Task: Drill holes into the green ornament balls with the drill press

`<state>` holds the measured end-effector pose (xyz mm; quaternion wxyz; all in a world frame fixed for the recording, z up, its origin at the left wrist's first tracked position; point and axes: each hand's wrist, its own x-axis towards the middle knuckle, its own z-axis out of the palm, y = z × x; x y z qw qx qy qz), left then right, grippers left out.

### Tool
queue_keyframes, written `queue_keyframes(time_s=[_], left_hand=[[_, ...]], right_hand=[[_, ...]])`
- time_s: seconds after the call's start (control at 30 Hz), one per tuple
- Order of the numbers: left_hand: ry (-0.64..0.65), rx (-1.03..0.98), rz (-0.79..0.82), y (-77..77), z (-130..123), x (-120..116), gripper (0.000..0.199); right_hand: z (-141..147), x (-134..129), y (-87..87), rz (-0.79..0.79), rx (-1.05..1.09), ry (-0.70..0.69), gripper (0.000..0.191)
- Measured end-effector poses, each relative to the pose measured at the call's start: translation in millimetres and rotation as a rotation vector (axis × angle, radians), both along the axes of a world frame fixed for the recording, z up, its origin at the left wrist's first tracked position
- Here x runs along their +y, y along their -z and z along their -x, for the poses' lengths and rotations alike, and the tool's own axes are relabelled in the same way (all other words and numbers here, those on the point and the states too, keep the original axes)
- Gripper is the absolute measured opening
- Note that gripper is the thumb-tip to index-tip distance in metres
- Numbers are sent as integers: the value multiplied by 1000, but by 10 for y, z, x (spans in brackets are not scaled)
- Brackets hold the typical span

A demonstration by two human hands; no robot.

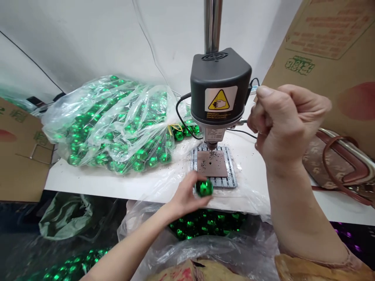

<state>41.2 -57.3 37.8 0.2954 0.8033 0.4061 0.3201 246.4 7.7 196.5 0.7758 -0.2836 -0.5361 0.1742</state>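
Note:
My left hand (pixel 187 195) pinches a shiny green faceted ball (pixel 204 188) between thumb and fingers, just in front of the drill press base (pixel 231 181). On that base lies a brown square plate (pixel 216 171) with a small dark hole and scattered shavings. The black drill press head (pixel 221 78) stands above it, its chuck (pixel 212 145) over the plate. At the head's right side my right hand (pixel 287 121) is closed in a fist round the press's lever handle (pixel 242 121); only a short metal stub shows, the grip being hidden.
A clear plastic bag (pixel 117 128) of green balls lies left on the white table (pixel 93 183). More green balls (pixel 208 224) sit in an open bag below the table edge. A cardboard box (pixel 328 47) and a handbag (pixel 331 160) stand at right, another box (pixel 20 156) at left.

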Motion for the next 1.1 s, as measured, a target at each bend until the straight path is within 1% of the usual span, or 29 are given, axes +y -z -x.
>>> queue_keyframes(time_s=[0.03, 0.07, 0.13, 0.17, 0.2, 0.23, 0.27, 0.3, 0.33, 0.4, 0.47, 0.53, 0.6, 0.63, 0.7, 0.8, 0.87, 0.93, 1.03, 1.1], left_hand=[[122, 109, 21, -20, 102, -154, 37], [219, 237, 1, -27, 198, -303, 38], [346, 492, -136, -6, 357, -546, 38], [377, 571, -226, 15, 416, -619, 37], [386, 602, -304, 37, 460, -647, 36], [372, 586, -366, 54, 489, -625, 34], [333, 534, -412, 65, 503, -548, 29], [266, 468, -446, 67, 504, -415, 24], [174, 408, -470, 62, 495, -232, 20], [-26, 347, -480, 38, 454, 250, 22], [-195, 392, -433, 20, 402, 797, 22], [-322, 500, -329, 26, 356, 1289, 26], [-389, 652, -253, 53, 328, 1647, 28], [-404, 714, -235, 69, 324, 1768, 28], [-412, 791, -226, 92, 337, 1913, 29], [-420, 818, -200, 86, 396, 1978, 32], [-409, 782, -181, 60, 440, 1973, 34], [-382, 637, -164, 31, 471, 1935, 36], [-344, 252, -93, 5, 475, 1786, 36], [-317, -73, 61, -2, 443, 1621, 32]], right_hand=[[-2, -6, 10, 1, -10, 9, 44], [-2, -14, 18, 4, -20, 14, 44], [-3, -26, 29, 9, -28, 23, 44], [-3, -28, 30, 9, -29, 25, 44], [-4, -29, 31, 8, -26, 25, 44], [-5, -27, 31, 8, -25, 25, 45], [-6, -23, 32, 9, -23, 26, 45], [-6, -18, 33, 7, -20, 27, 45], [-6, -14, 34, 5, -15, 28, 45], [-2, -9, 37, -1, -7, 33, 45], [3, -12, 36, 0, -7, 36, 45], [7, -23, 32, 3, -16, 36, 46], [8, -38, 27, 3, -24, 35, 46], [8, -45, 25, 8, -32, 35, 46], [10, -56, 23, 17, -49, 37, 47], [17, -58, 27, 18, -56, 42, 48], [20, -50, 35, 2, -37, 41, 48], [19, -39, 46, -7, -20, 36, 47], [16, -28, 60, -11, -4, 21, 47], [16, -27, 65, -17, 0, 14, 48]])
